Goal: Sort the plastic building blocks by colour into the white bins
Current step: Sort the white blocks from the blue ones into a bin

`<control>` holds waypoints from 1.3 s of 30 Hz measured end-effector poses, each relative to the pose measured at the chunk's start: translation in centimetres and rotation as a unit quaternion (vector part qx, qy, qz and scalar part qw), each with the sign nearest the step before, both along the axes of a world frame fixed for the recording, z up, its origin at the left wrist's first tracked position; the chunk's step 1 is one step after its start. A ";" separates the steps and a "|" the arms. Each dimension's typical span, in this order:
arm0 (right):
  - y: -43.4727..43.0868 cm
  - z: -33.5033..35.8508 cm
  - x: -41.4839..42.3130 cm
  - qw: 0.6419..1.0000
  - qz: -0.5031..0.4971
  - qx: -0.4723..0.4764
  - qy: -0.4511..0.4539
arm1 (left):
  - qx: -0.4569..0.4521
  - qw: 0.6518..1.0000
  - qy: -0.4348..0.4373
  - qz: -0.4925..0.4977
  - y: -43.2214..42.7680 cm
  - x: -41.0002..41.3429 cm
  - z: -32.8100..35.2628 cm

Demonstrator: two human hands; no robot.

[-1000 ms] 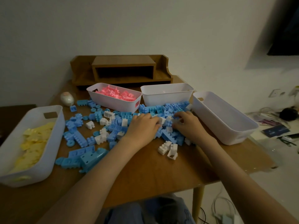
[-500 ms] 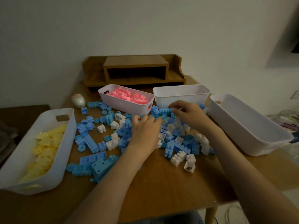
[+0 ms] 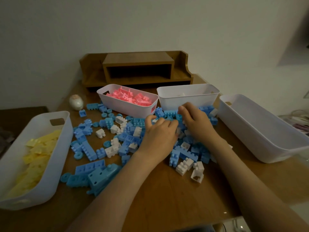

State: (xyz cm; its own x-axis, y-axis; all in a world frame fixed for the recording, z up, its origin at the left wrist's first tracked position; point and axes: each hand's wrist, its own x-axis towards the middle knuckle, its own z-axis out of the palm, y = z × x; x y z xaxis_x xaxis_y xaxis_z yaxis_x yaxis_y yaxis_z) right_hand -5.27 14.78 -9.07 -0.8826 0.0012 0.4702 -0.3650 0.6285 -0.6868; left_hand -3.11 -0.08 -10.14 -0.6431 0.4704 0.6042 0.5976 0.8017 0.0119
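Note:
A heap of blue blocks point(image 3: 87, 148) mixed with white blocks point(image 3: 184, 166) covers the middle of the wooden table point(image 3: 167, 198). My left hand point(image 3: 158, 136) lies on the heap with its fingers curled, and a small white block point(image 3: 153, 121) shows between thumb and forefinger. My right hand point(image 3: 195, 124) rests beside it, just in front of the middle white bin point(image 3: 187, 101). Its fingers curl down over blue blocks, hiding anything held. The left bin point(image 3: 66, 131) holds yellow blocks, the pink-block bin point(image 3: 127, 108) stands at the back, and the right bin point(image 3: 267, 139) looks bare inside.
A wooden desk organiser point(image 3: 138, 69) stands against the wall behind the bins. A small egg-shaped object point(image 3: 76, 102) sits at the back left. A large blue piece point(image 3: 100, 178) lies near the yellow bin. The table's front right edge drops off beside my right forearm.
My right hand has come down from the rim of the middle bin back onto the heap. My left hand has shifted slightly right toward it, and its fingers have curled.

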 end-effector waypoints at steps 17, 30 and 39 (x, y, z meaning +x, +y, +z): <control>-0.3 -0.2 0.1 0.995 0.057 0.079 0.028 | 0.037 0.994 -0.028 0.097 -0.6 -0.1 0.4; 0.4 -0.5 -0.4 0.944 -0.035 0.323 -0.051 | 0.012 0.979 -0.170 0.112 -0.9 -0.1 1.0; 0.4 -0.1 -0.1 0.954 -0.005 0.292 -0.072 | 0.003 0.975 -0.200 0.095 -1.0 0.3 1.5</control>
